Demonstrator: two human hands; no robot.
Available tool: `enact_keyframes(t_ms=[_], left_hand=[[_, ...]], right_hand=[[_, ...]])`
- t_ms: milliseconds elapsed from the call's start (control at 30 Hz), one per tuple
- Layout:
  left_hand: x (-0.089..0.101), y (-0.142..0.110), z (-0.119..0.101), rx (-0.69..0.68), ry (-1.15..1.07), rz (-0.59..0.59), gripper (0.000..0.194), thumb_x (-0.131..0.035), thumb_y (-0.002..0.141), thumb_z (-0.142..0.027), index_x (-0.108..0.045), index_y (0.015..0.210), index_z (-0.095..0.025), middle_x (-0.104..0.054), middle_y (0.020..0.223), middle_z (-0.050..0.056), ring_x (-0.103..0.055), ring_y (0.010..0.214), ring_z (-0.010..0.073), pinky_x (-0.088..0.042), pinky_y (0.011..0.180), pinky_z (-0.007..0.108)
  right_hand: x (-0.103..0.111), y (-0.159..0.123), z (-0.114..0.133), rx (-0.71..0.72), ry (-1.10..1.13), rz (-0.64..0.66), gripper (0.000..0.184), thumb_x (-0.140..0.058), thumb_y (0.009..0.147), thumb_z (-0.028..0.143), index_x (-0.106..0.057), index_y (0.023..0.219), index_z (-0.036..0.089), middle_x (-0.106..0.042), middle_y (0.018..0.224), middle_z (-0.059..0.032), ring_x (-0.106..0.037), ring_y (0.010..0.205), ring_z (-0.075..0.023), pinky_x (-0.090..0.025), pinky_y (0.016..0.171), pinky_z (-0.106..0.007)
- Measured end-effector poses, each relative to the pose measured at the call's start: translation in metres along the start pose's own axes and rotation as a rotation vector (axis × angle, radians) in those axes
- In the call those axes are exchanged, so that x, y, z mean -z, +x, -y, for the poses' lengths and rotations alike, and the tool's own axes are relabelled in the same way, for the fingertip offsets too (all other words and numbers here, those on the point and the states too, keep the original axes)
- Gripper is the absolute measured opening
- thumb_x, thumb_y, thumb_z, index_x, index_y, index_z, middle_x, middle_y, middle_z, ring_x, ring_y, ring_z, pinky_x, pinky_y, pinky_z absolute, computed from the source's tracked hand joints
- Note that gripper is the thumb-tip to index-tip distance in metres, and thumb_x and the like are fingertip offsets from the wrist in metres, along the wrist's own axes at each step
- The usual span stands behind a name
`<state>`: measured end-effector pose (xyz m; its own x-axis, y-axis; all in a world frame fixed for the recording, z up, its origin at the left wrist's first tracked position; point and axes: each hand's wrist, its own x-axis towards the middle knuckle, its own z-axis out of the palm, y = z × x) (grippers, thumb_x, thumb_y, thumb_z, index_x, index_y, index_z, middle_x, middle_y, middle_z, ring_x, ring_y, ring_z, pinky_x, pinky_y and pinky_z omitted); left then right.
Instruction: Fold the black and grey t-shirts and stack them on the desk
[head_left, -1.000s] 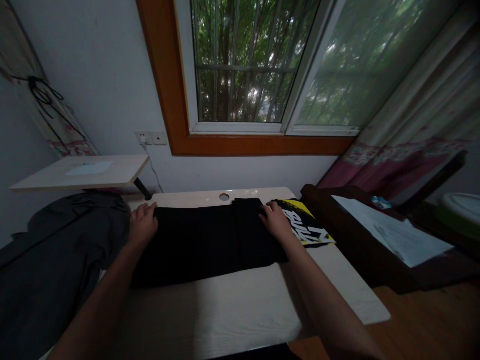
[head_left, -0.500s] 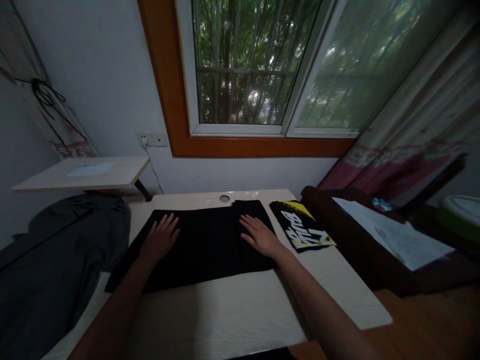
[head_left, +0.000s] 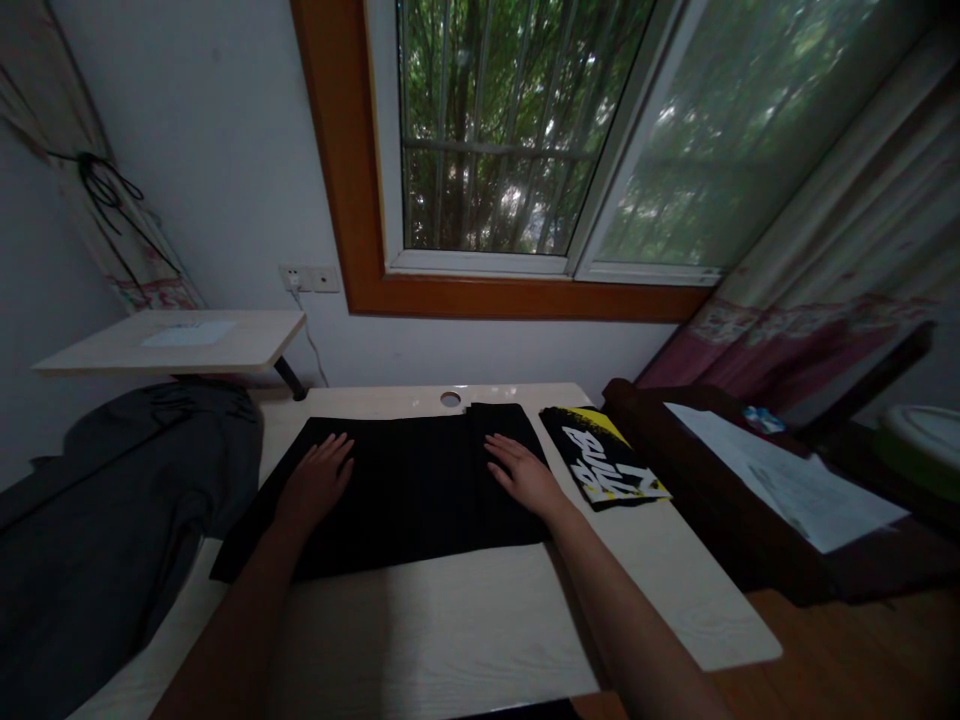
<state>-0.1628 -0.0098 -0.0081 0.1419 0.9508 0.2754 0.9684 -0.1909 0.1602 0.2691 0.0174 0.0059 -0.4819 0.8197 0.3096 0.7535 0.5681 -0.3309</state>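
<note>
Hands: both in from the blk garment's far corners vs. the earlier frame; L hand (head_left: pixel 315 485) now lies inside the L end, R hand (head_left: pixel 523 475) inside the R end. Camera view also shifts a touch.
Desk (head_left: pixel 465 625): pale wood-grain top, runs L-R under everything being handled; near strip is bare.
Grey fabric (head_left: pixel 97 500): big loose heap, L of the L hand, apart from it.
Black garment (head_left: pixel 420 490): folded, flat on desk, type unclear. Long axis L-R, approx. parallel to desk's far edge. Directly under both hands, middle stretch between them; neither hand is nearer, as both touch it. R end has an extra folded layer, w/ R hand on it.
Printed garment (head_left: pixel 611 460): folded, blk/yellow w/ white lettering, on desk just R of the blk one, small gap between. R hand is nearer, not touching it.
L hand: palm down, open, fingers extended w/ slight spread, pointing away from the body; resting on fabric, no grip.
R hand: palm down, open, fingers angled fwd & inward, thumb apart; resting on fabric, no grip.
Cable hole (head_left: pixel 450 399): round, just beyond garment's far edge.
</note>
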Motion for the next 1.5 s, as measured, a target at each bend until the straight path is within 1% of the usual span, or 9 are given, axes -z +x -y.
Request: enact_keyframes(t_ms=[200,400,600,800,933,1067,1167,1333,1500], left_hand=[[-0.001,0.000,0.003,-0.007,0.001,-0.004,0.048,-0.039,0.100,-0.038,-0.059,0.142,-0.022,-0.052,0.154,0.007,-0.043,0.146,0.0264,-0.033,0.122,0.049],[0.003,-0.001,-0.001,-0.016,0.017,0.017,0.049,-0.038,0.101,-0.036,-0.058,0.142,-0.018,-0.051,0.154,0.009,-0.043,0.146,0.0278,-0.034,0.121,0.050],[0.004,-0.001,-0.003,-0.021,0.037,0.015,0.050,-0.037,0.101,-0.035,-0.055,0.144,-0.018,-0.049,0.156,0.009,-0.041,0.147,0.0283,-0.033,0.121,0.050],[0.002,-0.002,-0.002,-0.020,0.011,0.006,0.050,-0.037,0.101,-0.036,-0.056,0.144,-0.017,-0.049,0.156,0.010,-0.041,0.147,0.0288,-0.032,0.121,0.051],[0.002,-0.001,-0.001,-0.008,0.003,0.006,0.049,-0.039,0.100,-0.035,-0.058,0.142,-0.020,-0.050,0.155,0.009,-0.042,0.147,0.0283,-0.032,0.121,0.050],[0.001,-0.001,0.000,-0.005,-0.010,0.011,0.049,-0.039,0.100,-0.035,-0.058,0.142,-0.019,-0.050,0.155,0.010,-0.043,0.146,0.0289,-0.031,0.121,0.051],[0.001,-0.002,0.000,-0.012,-0.024,0.007,0.049,-0.039,0.101,-0.036,-0.058,0.142,-0.018,-0.050,0.155,0.010,-0.042,0.146,0.0290,-0.031,0.122,0.051],[0.005,-0.001,-0.001,-0.009,-0.064,-0.005,0.047,-0.041,0.099,-0.034,-0.060,0.139,-0.017,-0.053,0.153,0.011,-0.044,0.145,0.0306,-0.032,0.120,0.052],[0.019,-0.002,-0.006,-0.048,-0.225,-0.022,0.039,-0.044,0.097,-0.031,-0.071,0.122,-0.021,-0.071,0.129,0.010,-0.063,0.123,0.0274,-0.044,0.110,0.048]], right_hand=[[0.000,0.000,0.000,-0.012,0.018,-0.017,0.042,-0.052,0.099,0.029,-0.062,0.139,0.022,-0.058,0.147,-0.0087,-0.049,0.141,-0.0246,-0.039,0.120,-0.050],[0.001,-0.001,0.003,0.013,-0.031,-0.035,0.041,-0.053,0.099,0.028,-0.062,0.138,0.021,-0.059,0.146,-0.0088,-0.050,0.138,-0.0252,-0.040,0.117,-0.048],[0.012,-0.001,0.018,-0.005,-0.063,-0.064,0.029,-0.052,0.100,0.028,-0.069,0.123,0.023,-0.069,0.117,-0.0084,-0.062,0.111,-0.0229,-0.048,0.103,-0.041],[0.010,0.012,0.052,-0.257,-0.164,-0.025,0.020,-0.049,0.101,0.035,-0.063,0.103,0.020,-0.067,0.100,-0.0066,-0.063,0.095,-0.0203,-0.050,0.084,-0.030],[0.006,0.024,0.084,-0.401,-0.328,0.038,0.027,-0.059,0.095,0.043,-0.056,0.108,0.019,-0.065,0.108,-0.0106,-0.064,0.097,-0.0249,-0.050,0.074,-0.031],[0.006,0.029,0.104,-0.431,-0.432,0.110,0.022,-0.056,0.094,0.027,-0.054,0.114,0.018,-0.064,0.112,-0.0140,-0.064,0.100,-0.0274,-0.051,0.073,-0.032],[0.007,0.030,0.108,-0.413,-0.444,0.173,0.024,-0.050,0.094,0.018,-0.053,0.118,0.019,-0.065,0.110,-0.0144,-0.067,0.096,-0.0270,-0.052,0.072,-0.033],[0.015,0.031,0.103,-0.392,-0.386,0.244,0.030,-0.051,0.092,0.017,-0.051,0.122,0.019,-0.067,0.110,-0.0132,-0.071,0.090,-0.0262,-0.050,0.073,-0.033],[0.032,0.032,0.104,-0.377,-0.229,0.169,0.027,-0.053,0.092,0.021,-0.051,0.119,0.021,-0.068,0.117,-0.0104,-0.070,0.092,-0.0243,-0.046,0.073,-0.031]])
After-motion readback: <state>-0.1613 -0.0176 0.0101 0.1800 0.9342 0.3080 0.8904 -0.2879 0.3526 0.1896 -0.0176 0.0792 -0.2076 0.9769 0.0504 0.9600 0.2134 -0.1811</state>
